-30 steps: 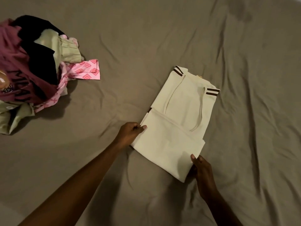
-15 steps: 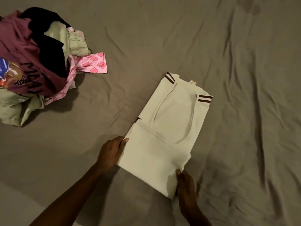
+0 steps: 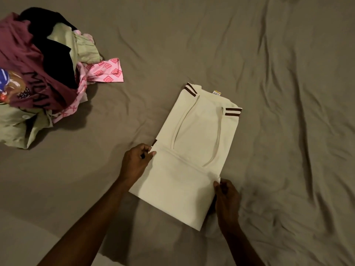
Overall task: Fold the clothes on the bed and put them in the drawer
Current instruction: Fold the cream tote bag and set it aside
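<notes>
Bedsheet (image 3: 211, 45), taupe and creased, fills our view and carries everything. At far left we see an unfolded heap of clothes (image 3: 38, 73): maroon, black, pale green, pink. Near the middle lies our cream shirt (image 3: 192, 150), partly folded, brown-striped cuffs at its far end. Our left hand (image 3: 136, 162) pinches its left edge; our right hand (image 3: 226, 198) pinches the right corner of the fold.

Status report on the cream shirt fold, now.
Left hand pinching cream shirt at its left edge; right hand pinching right edge. Shirt part-folded, flat on bed sheet. Unfolded clothes pile far left, clear of it.
</notes>
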A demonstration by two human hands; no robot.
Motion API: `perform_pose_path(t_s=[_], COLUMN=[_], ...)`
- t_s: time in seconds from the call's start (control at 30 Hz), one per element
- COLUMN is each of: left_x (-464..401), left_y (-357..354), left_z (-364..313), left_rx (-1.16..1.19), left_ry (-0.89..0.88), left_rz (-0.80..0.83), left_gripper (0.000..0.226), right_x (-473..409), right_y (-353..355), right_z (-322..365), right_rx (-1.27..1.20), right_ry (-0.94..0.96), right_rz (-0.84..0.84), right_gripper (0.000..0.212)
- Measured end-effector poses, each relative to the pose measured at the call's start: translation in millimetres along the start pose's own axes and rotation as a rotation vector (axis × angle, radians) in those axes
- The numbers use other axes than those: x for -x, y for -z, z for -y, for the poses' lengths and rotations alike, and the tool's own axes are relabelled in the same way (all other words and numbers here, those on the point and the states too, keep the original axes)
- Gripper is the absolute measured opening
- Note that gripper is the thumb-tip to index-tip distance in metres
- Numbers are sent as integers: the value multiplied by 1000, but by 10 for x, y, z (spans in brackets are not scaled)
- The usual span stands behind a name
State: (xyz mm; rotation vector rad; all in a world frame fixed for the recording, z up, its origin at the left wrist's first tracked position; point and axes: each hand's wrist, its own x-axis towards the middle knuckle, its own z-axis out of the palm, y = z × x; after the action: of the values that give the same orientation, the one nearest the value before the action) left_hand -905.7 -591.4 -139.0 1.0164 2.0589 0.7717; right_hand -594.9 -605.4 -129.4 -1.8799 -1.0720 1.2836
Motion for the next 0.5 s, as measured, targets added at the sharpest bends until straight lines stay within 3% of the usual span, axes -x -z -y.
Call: perform_pose_path(t_s=[0.1,0.2,0.3,0.37,0.4,0.5], left_x=[-97,-120,-73,-25,8,75], left_y=[54,52,149,280,324,443], left_z=[-34,11,43,178,239,261], left_rx=[37,-44,-148,-320,-426,-593], left_ry=[-42,-80,-125,-239,-297,-384], left_rz=[-3,46,-74,-153,-143,96], left_gripper=[12,13,13,25,35,58], right_x=[-173,-270,-198,-97,-37,62], right_y=[11,-13,41,140,180,297], right_z=[29,2,7,-78,-138,-340], right_rx=[34,289,451,558,625,724], right_ry=[76,87,234,363,428,482], right_rz=[-40,-41,-114,-129,-101,80], right_gripper=[5,9,20,21,26,46])
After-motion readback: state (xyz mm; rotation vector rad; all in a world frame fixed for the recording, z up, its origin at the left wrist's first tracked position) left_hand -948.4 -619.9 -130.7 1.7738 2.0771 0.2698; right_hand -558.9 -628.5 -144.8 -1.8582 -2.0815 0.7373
